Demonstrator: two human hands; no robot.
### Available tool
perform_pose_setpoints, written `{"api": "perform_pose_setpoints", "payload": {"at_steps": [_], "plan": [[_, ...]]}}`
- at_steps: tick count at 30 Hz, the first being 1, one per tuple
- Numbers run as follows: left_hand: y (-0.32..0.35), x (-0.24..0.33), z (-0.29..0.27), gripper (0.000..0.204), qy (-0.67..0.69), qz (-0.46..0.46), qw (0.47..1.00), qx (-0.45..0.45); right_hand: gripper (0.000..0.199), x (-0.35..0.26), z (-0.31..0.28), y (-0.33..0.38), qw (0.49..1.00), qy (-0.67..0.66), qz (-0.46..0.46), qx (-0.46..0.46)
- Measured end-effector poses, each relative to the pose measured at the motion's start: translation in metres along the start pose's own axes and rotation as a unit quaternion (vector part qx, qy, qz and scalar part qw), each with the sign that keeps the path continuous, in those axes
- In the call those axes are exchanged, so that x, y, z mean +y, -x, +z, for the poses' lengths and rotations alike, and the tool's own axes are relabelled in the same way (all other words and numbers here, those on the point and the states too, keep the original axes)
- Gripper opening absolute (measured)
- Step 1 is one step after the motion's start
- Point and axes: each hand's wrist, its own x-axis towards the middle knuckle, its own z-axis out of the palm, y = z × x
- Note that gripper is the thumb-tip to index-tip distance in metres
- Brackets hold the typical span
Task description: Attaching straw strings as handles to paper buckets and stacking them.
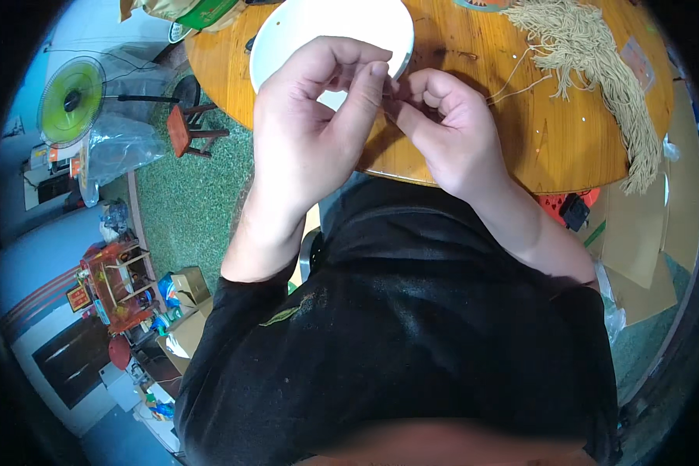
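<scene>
Above the near edge of the round wooden table (520, 151), my left hand (307, 128) and my right hand (458, 132) meet fingertip to fingertip. Thumb and index finger of my left hand are pinched together. My right hand is closed in a pinch too, its tips touching or almost touching those of the left. Whatever they hold is too small or too hidden to name. Behind my left hand lies a white round basin or dish (287, 31), partly covered by it. A bundle of beige cords (575, 46) lies to the right, with loose strands reaching toward my right hand.
A green and tan bag (202, 12) stands at the table's far left. To the left are a small wooden stool (180, 130) and a green fan (71, 101). Cardboard (637, 233) leans or lies at the right. A red shelf (116, 279) stands farther left.
</scene>
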Motion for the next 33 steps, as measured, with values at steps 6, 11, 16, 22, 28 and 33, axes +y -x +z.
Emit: {"api": "perform_pose_setpoints", "payload": {"at_steps": [6, 11, 16, 22, 28, 33], "plan": [[-0.005, 0.001, -0.005, 0.012, -0.101, 0.053, 0.992, -0.047, 0.012, -0.026, -0.026, -0.003, 0.99, 0.124, 0.02, -0.059], [-0.007, 0.003, -0.015, 0.016, -0.141, 0.087, 0.982, -0.093, 0.012, -0.061, -0.044, -0.013, 0.962, 0.26, 0.019, -0.083], [-0.01, 0.005, -0.018, 0.022, -0.17, 0.117, 0.971, -0.119, 0.004, -0.097, -0.038, -0.028, 0.901, 0.421, -0.053, -0.097], [-0.002, -0.003, -0.012, 0.018, -0.034, 0.051, 0.997, -0.043, 0.009, -0.115, -0.023, -0.048, 0.853, 0.489, -0.149, -0.107], [-0.003, 0.002, -0.013, 0.015, -0.035, -0.001, 0.998, -0.054, 0.006, -0.112, -0.025, -0.057, 0.83, 0.492, -0.232, -0.123], [-0.015, 0.01, -0.019, 0.016, -0.104, -0.028, 0.987, -0.116, 0.006, -0.064, -0.032, -0.1, 0.71, 0.189, -0.663, -0.145]]}}
